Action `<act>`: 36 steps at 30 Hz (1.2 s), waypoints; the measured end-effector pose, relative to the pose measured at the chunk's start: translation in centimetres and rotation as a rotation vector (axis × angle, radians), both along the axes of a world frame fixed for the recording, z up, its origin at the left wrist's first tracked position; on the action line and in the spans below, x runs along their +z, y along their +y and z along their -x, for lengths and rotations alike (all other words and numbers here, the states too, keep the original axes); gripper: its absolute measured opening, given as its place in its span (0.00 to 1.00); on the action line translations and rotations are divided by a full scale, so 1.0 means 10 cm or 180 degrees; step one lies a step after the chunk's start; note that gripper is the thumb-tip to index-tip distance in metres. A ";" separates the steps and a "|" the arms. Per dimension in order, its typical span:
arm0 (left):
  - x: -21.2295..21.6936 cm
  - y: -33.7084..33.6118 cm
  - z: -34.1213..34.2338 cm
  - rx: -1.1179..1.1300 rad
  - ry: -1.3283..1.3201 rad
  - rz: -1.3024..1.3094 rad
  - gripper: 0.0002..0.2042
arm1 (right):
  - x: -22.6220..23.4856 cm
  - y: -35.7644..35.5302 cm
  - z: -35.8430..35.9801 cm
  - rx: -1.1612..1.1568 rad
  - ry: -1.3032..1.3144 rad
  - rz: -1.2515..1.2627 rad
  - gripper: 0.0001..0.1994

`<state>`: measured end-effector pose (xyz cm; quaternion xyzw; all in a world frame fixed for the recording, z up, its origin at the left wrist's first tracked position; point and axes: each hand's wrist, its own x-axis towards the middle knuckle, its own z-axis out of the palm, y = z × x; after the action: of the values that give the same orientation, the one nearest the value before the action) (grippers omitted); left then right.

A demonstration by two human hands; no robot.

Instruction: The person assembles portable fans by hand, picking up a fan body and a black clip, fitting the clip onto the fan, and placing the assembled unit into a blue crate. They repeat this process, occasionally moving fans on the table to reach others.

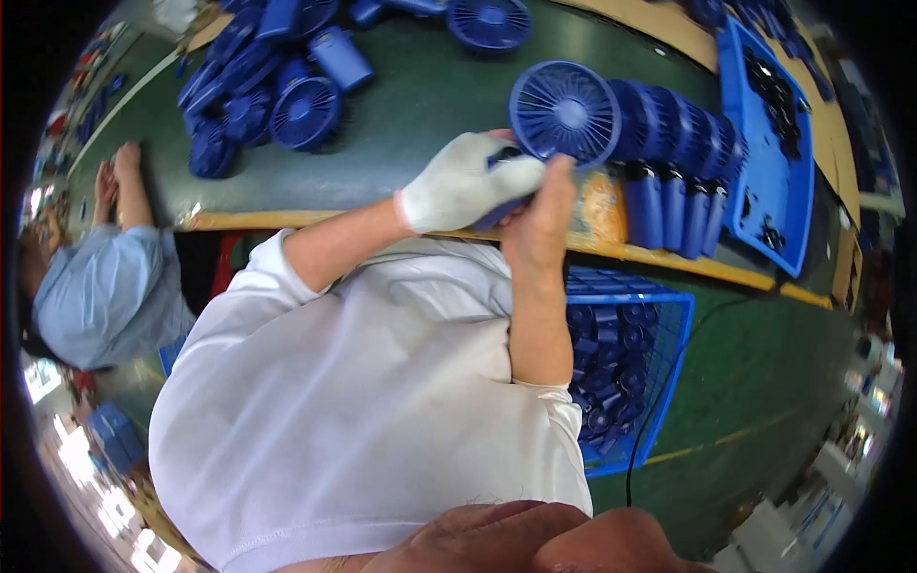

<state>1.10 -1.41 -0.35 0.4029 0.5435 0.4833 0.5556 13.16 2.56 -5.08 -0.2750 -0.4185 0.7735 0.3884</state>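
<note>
My left hand [466,183], in a white glove, is closed round the handle of a blue handheld fan [565,113]. My bare right hand [539,215] grips the same handle from the other side, its thumb up near the fan's head. The round grille faces up, beyond my fingers; most of the handle is hidden between my hands, and a dark part shows by the gloved fingers. Just right of the held fan, several similar fans [673,124] are lined up close together, handles toward me. A yellowish-orange patch or bag [602,210] lies beside their handles.
A heap of blue fans [272,81] covers the table's far left, with another fan [489,21] at the back. A blue tray [778,215] holds small black parts. Under the table edge, a blue crate [673,368] contains blue parts. A co-worker [105,296] sits at left.
</note>
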 end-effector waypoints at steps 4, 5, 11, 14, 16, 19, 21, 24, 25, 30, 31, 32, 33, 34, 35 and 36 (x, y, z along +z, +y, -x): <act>-0.17 -0.06 -0.11 0.0716 -0.0611 0.0061 0.29 | 0.24 0.02 0.01 -0.0442 -0.0776 -0.0587 0.15; -0.36 -0.08 -0.14 0.0907 -0.0333 -0.0427 0.27 | 0.22 0.03 0.05 -0.0840 -0.0686 -0.1544 0.17; -0.29 -0.06 -0.11 0.0091 0.1686 -0.0225 0.19 | 0.55 0.26 -0.37 -0.1261 -0.2459 -0.3782 0.16; -0.29 0.03 -0.18 0.0307 -0.0188 -0.0513 0.19 | 0.57 0.43 -0.70 -0.1684 -0.3388 -0.4202 0.17; -0.30 0.01 -0.11 0.0290 0.0349 -0.0555 0.19 | 0.42 0.59 -0.83 -0.1743 -0.3927 -0.4202 0.19; -0.34 -0.05 -0.06 0.0379 -0.0348 -0.0742 0.24 | 0.35 0.60 -0.74 -0.1198 -0.4465 -0.3837 0.20; -0.42 -0.06 0.02 0.0472 -0.0493 -0.0739 0.23 | 0.40 0.52 -0.71 -0.1138 -0.4488 -0.3879 0.19; -0.44 0.03 -0.01 0.0355 -0.0317 -0.0721 0.21 | 0.36 0.47 -0.76 -0.1293 -0.4542 -0.3858 0.14; -0.44 0.03 -0.01 0.0295 -0.0304 -0.0709 0.21 | 0.34 0.46 -0.77 -0.1343 -0.4546 -0.3911 0.12; -0.50 -0.03 -0.06 0.0443 0.0331 -0.0896 0.21 | 0.21 0.00 -1.02 -0.1629 -0.4281 -0.3702 0.12; -0.44 -0.02 -0.13 0.0528 0.0453 -0.0889 0.22 | 0.21 -0.14 -1.15 -0.1604 -0.4074 -0.3572 0.14; -0.43 -0.02 -0.15 0.0529 0.0454 -0.0890 0.22 | 0.14 -0.29 -1.25 -0.1783 -0.3921 -0.3513 0.17; -0.39 -0.01 -0.16 0.0521 0.0553 -0.0838 0.21 | 0.13 -0.44 -1.36 -0.1866 -0.3741 -0.3329 0.17; -0.39 -0.01 -0.16 0.0514 0.0640 -0.0798 0.21 | 0.07 -0.60 -1.47 -0.1968 -0.3675 -0.3125 0.18; -0.42 -0.01 -0.15 0.0494 0.0624 -0.0845 0.19 | -0.06 -0.78 -1.55 -0.2086 -0.3711 -0.2954 0.18; -0.43 -0.02 -0.15 0.0544 0.0638 -0.0849 0.19 | -0.12 -0.95 -1.64 -0.2088 -0.3847 -0.2672 0.17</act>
<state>2.57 -1.56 -4.62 0.4714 0.5595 0.5540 0.3972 29.53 -6.90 -6.29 -0.5859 -0.7100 0.1157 0.3732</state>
